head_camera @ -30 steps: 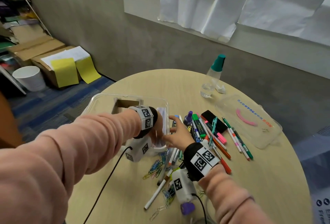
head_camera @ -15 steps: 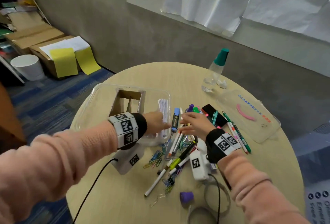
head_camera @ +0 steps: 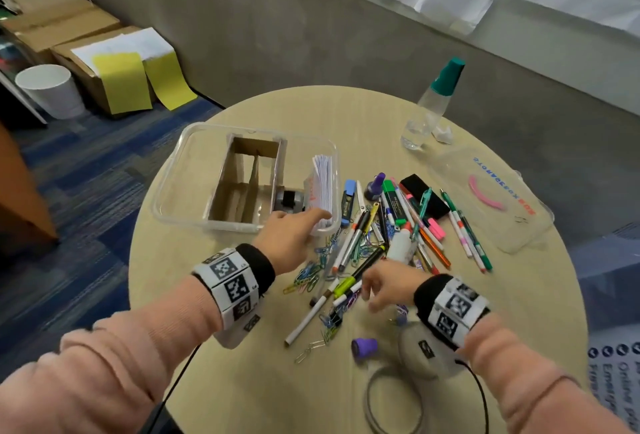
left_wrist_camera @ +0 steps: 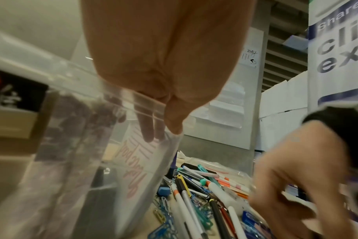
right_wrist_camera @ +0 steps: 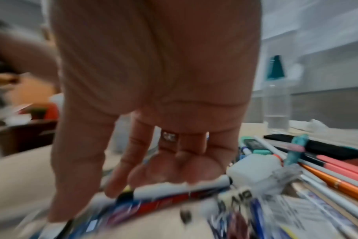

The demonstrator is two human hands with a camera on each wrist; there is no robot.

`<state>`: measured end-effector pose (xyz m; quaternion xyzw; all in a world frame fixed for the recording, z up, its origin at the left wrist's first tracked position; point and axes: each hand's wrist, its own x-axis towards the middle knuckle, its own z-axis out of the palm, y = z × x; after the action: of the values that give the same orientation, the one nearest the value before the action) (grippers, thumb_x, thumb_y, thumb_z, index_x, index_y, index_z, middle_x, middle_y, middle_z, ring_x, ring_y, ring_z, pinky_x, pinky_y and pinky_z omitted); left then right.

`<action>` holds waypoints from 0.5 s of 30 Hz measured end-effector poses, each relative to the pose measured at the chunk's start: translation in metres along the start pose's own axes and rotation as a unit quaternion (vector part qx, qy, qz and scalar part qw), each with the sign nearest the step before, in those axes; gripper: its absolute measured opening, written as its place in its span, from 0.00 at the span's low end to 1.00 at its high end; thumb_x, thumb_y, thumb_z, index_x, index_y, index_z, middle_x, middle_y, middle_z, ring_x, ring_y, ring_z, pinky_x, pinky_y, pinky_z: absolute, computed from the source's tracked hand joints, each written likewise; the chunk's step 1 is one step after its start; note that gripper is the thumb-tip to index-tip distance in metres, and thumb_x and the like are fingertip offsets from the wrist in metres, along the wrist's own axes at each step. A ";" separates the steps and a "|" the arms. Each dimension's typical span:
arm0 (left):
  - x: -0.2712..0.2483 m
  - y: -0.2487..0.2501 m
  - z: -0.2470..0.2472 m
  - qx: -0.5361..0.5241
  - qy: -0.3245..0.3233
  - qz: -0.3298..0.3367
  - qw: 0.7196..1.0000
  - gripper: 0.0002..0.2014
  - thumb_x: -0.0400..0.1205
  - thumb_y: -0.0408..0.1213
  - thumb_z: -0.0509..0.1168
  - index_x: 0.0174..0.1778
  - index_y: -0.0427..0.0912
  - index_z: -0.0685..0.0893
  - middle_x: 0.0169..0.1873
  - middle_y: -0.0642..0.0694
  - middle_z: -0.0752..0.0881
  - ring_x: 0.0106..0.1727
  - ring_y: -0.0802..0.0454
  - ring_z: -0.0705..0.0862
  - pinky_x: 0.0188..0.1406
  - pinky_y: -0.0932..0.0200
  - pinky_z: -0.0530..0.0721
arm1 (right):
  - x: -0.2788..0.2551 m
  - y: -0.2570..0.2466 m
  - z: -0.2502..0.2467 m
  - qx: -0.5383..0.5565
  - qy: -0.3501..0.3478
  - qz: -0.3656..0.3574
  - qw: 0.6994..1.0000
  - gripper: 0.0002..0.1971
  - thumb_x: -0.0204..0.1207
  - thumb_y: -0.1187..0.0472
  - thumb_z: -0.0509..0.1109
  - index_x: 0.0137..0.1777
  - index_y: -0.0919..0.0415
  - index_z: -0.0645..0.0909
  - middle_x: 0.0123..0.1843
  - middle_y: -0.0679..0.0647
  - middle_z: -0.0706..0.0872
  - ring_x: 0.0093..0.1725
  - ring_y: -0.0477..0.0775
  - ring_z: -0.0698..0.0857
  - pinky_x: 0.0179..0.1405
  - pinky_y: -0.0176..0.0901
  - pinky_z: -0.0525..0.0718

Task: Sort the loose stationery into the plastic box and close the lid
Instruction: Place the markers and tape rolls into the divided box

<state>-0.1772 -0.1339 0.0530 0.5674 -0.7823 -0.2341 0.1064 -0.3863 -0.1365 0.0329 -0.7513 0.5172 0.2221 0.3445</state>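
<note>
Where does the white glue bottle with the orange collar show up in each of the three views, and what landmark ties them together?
Head: the white glue bottle lies mid-pile, just beyond the right hand.
Left wrist: lower centre-right, left of the blurred right hand.
Right wrist: right of centre, beside the fingertips.
Shared landmark: the orange pen, right of the bottle in all three.

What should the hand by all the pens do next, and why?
Probably close the right hand round the few pens just under its fingers. They lie loose on the table, outside the plastic box, and the hand hovers over them holding nothing. The left hand already grips the box's near corner, so it should stay steady for loading.
</note>
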 end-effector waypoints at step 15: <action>0.010 0.002 0.004 0.002 0.037 -0.001 0.999 0.29 0.83 0.37 0.57 0.80 0.47 0.55 0.70 0.46 0.78 0.63 0.47 0.81 0.68 0.47 0.70 | -0.016 0.020 -0.001 0.328 0.154 -0.056 0.931 0.08 0.76 0.64 0.67 0.46 0.47 0.80 0.42 0.47 0.85 0.39 0.40 0.83 0.38 0.31 0.80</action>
<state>-0.1840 -0.1418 0.0491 0.5767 -0.7777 -0.2114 0.1339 -0.4110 -0.1325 0.0388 -0.6493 0.5649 -0.0976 0.4998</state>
